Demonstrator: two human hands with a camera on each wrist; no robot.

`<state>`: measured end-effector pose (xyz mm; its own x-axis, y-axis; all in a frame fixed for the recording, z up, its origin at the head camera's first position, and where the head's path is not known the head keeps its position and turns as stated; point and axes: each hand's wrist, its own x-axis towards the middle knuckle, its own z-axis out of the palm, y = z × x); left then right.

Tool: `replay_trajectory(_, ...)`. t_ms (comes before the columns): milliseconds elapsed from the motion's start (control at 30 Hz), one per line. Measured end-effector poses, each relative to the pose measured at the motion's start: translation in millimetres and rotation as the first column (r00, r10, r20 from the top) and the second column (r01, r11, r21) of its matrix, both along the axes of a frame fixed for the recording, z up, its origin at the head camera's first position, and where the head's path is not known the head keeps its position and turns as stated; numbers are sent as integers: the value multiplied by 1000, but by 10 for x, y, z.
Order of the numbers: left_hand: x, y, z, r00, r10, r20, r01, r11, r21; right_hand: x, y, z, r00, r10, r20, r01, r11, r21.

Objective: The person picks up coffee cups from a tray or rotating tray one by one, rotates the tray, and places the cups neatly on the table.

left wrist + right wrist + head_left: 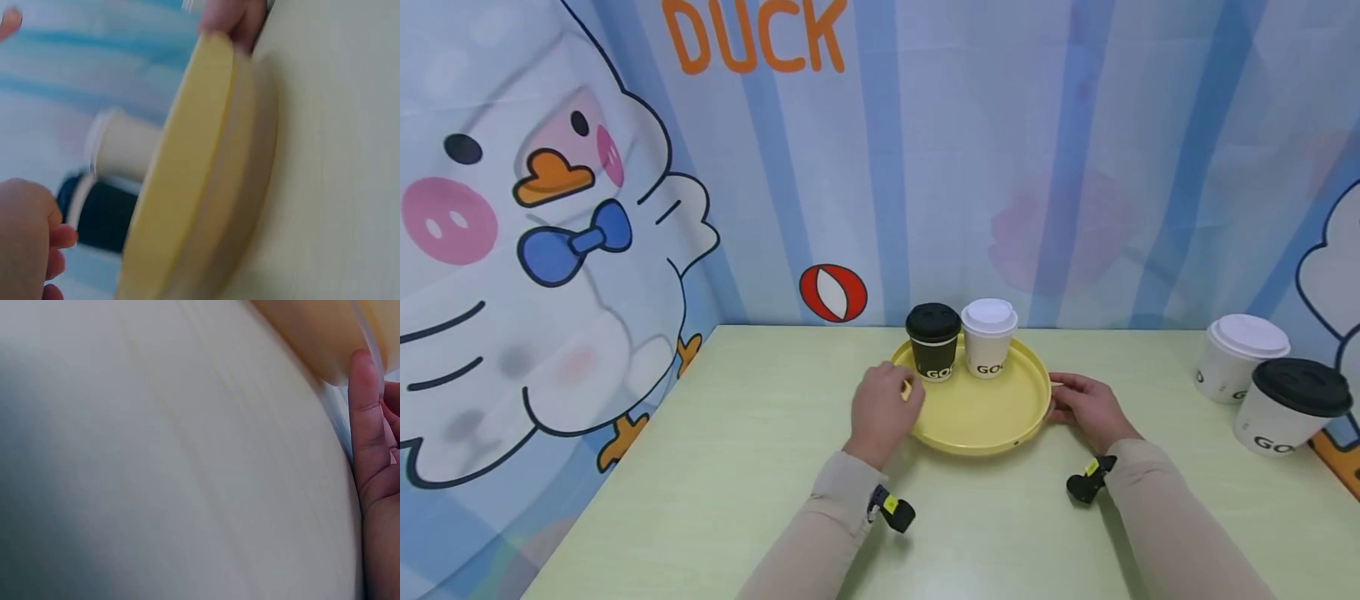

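A round yellow tray (981, 417) sits on the table with a small black cup (934, 342) and a small white cup (990, 337), both lidded and upright near its back. My left hand (886, 412) is at the tray's left rim, fingers loosely bent; in the left wrist view a gap shows between those fingers (61, 237) and the tray (181, 169), with nothing held. On the opposite side my right hand (1090, 408) pinches the rim. The right wrist view catches one digit of that hand (369, 419) against the tray's edge (312, 331), the others partly hidden behind.
Two larger white cups stand at the table's right side: one white-lidded (1240, 358), one black-lidded (1292, 408) in front of it. Behind the pale table (737, 467) hangs a blue striped backdrop (947, 167) with a printed duck. Both wrist views are blurred.
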<state>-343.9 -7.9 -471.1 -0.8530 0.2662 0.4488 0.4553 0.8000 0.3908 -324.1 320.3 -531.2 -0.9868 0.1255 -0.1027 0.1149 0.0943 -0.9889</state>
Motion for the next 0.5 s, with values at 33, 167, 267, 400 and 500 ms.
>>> replay_trajectory(33,-75,-81,-38,999,44,16,-45,998,47,1,-3,2,1000,-2,-1,2,1000,3)
replay_trajectory(167,-316,-293,-220,980,59,189,-100,972,214,0,-11,-8,1000,-9,-6,9,1000,13)
replay_trajectory(267,-432,-349,-382,957,-47,286,-57,937,344,-11,-6,-34,1000,-8,2,8,1000,-2)
replay_trajectory(400,-465,-372,-513,950,-146,276,1,885,465,-23,-7,-63,1000,-2,6,2,1000,-19)
replay_trajectory(500,-442,-357,-548,950,-155,272,-3,865,502,-28,-2,-58,1000,-1,-1,1,1000,-10)
